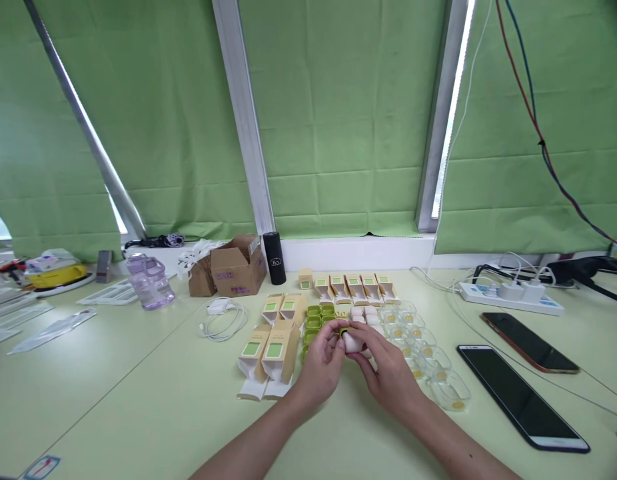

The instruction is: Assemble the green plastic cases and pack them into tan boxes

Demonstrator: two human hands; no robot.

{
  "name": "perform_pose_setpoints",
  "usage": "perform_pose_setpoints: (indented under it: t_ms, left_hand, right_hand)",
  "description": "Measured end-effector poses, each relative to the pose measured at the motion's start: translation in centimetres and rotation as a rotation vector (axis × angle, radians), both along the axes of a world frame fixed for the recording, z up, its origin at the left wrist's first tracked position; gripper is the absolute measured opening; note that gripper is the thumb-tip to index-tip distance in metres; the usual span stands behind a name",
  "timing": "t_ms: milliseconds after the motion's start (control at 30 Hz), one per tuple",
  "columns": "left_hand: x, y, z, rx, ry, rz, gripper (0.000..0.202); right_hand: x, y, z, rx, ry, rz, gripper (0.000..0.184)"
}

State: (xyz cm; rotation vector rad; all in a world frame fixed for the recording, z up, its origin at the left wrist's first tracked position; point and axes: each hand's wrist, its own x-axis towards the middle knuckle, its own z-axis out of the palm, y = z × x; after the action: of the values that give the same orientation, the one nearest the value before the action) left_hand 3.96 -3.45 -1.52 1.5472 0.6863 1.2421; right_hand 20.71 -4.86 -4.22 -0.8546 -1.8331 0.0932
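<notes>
Close together at the middle of the table, both hands are closed around one small item. It shows a white rounded block (352, 343) with a small green piece (344, 331) against its upper left. My left hand (321, 365) pinches it on the left, by the green piece. My right hand (388, 370) grips the white block from the right. Fingers partly hide where the two pieces meet. Just beyond are rows of small green cups (313, 322) and white blocks (372, 314). Clear plastic cases (449, 389) with yellowish spots lie to the right.
Open cardboard boxes (281, 350) with green labels lie left of the hands; more small boxes (356, 291) line the back. A coiled white cable (223, 319), brown carton (238, 267), black bottle (274, 259) and purple jug (150, 281) stand farther left. Two phones (521, 393) and a power strip (508, 298) are right.
</notes>
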Motion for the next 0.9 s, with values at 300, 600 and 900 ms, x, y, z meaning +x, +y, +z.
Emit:
perform_pose_setpoints:
  t_ms: [300, 600, 900]
  left_hand:
    - [0.3, -0.3, 0.0, -0.010, -0.024, 0.030, 0.035]
    - [-0.3, 0.4, -0.8, -0.004, -0.030, -0.022, 0.044]
    - [-0.3, 0.6, -1.0, -0.024, -0.078, -0.016, 0.043]
  right_hand:
    - [-0.1, -0.1, 0.1, 0.065, -0.051, -0.046, 0.039]
    - [0.2, -0.1, 0.0, 0.068, -0.070, -0.078, 0.040]
    - [0.2, -0.1, -0.1, 0.044, -0.068, -0.066, 0.045]
